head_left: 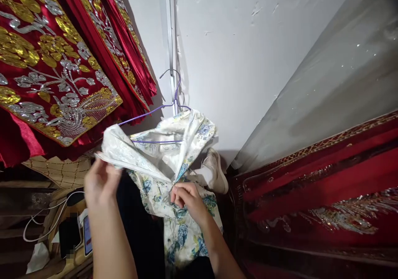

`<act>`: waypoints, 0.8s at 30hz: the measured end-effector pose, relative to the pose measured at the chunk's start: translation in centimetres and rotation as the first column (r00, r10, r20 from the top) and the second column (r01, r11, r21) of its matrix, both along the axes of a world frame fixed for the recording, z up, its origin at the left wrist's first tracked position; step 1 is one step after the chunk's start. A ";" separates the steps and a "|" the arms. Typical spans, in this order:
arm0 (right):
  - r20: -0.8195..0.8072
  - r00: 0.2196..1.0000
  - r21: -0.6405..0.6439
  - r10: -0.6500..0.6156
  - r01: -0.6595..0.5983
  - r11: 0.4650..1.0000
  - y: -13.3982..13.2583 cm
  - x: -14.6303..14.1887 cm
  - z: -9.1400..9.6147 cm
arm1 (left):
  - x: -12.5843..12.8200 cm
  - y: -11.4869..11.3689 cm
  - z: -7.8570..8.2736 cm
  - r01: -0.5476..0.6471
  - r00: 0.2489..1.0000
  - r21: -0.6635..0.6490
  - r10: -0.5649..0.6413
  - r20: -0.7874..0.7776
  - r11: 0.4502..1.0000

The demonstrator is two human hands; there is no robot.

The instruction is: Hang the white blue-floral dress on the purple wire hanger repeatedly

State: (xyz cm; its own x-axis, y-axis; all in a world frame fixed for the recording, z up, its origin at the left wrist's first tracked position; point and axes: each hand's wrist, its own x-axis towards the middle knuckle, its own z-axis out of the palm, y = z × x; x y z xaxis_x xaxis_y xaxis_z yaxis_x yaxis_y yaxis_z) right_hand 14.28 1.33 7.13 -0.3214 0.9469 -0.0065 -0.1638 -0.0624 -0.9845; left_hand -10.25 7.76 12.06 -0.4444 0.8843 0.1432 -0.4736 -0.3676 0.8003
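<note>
Holding one garment (155, 194), I see white cloth with blue and yellow flowers and green leaves, and its front falls open in a big V. It is on one purple hanger (149, 114), in front of a white wall (230, 63). My left grip (101, 183) pinches one open edge. My right grip (186, 196) pinches the low point where both sides meet. One white shoe (219, 175) shows just behind.
</note>
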 end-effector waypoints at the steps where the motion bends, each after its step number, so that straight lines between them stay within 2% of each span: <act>1: -0.009 1.000 -0.015 0.027 -0.027 1.000 -0.6 0.0 -0.1 | 0.5 -0.6 -2.2 0.055 0.998 -0.083 -0.054 0.014 0.995; 3: -0.017 0.996 -0.040 0.088 -0.088 0.995 -1.3 0.2 0.2 | 2.7 -2.0 -5.8 0.221 0.966 -0.262 -0.249 -0.077 0.940; 4: -0.017 0.991 -0.051 0.133 -0.134 0.990 -1.4 0.4 0.5 | 4.0 -2.7 -7.0 0.277 0.943 -0.306 -0.320 -0.097 0.911; 5: -0.013 0.984 -0.060 0.179 -0.180 0.982 -1.5 0.6 0.8 | 5.3 -3.2 -7.8 0.318 0.921 -0.337 -0.373 -0.110 0.886; 7: 0.001 0.968 -0.075 0.252 -0.251 0.965 -1.5 1.1 1.2 | 7.3 -3.9 -8.0 0.364 0.898 -0.350 -0.425 -0.113 0.863; 9: 0.016 0.966 -0.092 0.258 -0.256 0.962 -1.5 1.6 1.3 | 8.1 -4.0 -7.2 0.371 0.902 -0.313 -0.419 -0.100 0.874; 10: 0.021 0.978 -0.096 0.209 -0.206 0.974 -1.5 1.9 1.3 | 8.1 -4.0 -6.6 0.363 0.910 -0.286 -0.403 -0.095 0.887; 12: 0.044 0.999 -0.054 0.005 -0.003 0.999 -1.5 2.6 1.4 | 7.9 -4.2 -5.4 0.347 0.926 -0.213 -0.370 -0.077 0.913; 13: 0.062 0.989 -0.002 -0.136 0.136 0.991 -1.5 2.8 1.7 | 7.8 -4.6 -4.7 0.347 0.931 -0.168 -0.361 -0.060 0.923; 15: 0.084 0.923 0.136 -0.375 0.362 0.922 -1.6 3.3 2.6 | 7.9 -5.6 -3.4 0.370 0.927 -0.081 -0.373 -0.027 0.925; 16: 0.091 0.896 0.190 -0.434 0.412 0.891 -1.7 3.4 3.2 | 8.1 -6.3 -2.6 0.393 0.919 -0.043 -0.394 -0.023 0.918; 17: 0.102 0.888 0.222 -0.449 0.420 0.880 -2.0 3.5 3.9 | 8.5 -7.0 -1.9 0.421 0.906 -0.013 -0.421 -0.034 0.907; 19: 0.132 0.906 0.213 -0.403 0.371 0.904 -2.5 3.2 5.1 | 9.4 -8.4 -0.3 0.479 0.874 0.024 -0.475 -0.102 0.877; 22: 0.187 0.938 0.096 -0.292 0.279 0.956 -3.4 2.3 5.7 | 10.5 -9.8 1.5 0.546 0.801 0.007 -0.520 -0.295 0.838; 24: 0.203 0.944 0.014 -0.261 0.264 0.965 -3.6 1.9 5.4 | 10.8 -10.1 1.9 0.514 0.746 -0.064 -0.483 -0.458 0.855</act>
